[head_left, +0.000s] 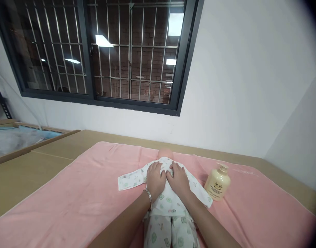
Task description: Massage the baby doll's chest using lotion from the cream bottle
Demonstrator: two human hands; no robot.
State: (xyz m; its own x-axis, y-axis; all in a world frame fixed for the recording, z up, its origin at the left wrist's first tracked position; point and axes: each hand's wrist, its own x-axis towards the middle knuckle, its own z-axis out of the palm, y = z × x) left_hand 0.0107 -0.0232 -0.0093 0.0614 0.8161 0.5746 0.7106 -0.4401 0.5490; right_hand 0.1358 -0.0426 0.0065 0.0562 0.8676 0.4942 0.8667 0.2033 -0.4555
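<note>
A baby doll [165, 153] in a white top [168, 199] and white trousers [158, 231] with small prints lies stretched out on a pink blanket [91, 193]. Its sleeves spread to both sides. My left hand [156, 181], with a silver bangle at the wrist, rests flat on the upper left of the doll's top. Beside it, my right hand [179, 179] lies flat on the upper right part, thumbs close together. Both hands are open and hold nothing. Whether the doll lies face up or face down I cannot tell.
A yellowish pump bottle [217, 182] stands on the blanket right of the doll, close to its right sleeve. Under the blanket is a wooden tabletop [57, 148]. A wooden-edged bin [26, 139] with plastic-covered contents sits at far left. A barred window [93, 51] is behind.
</note>
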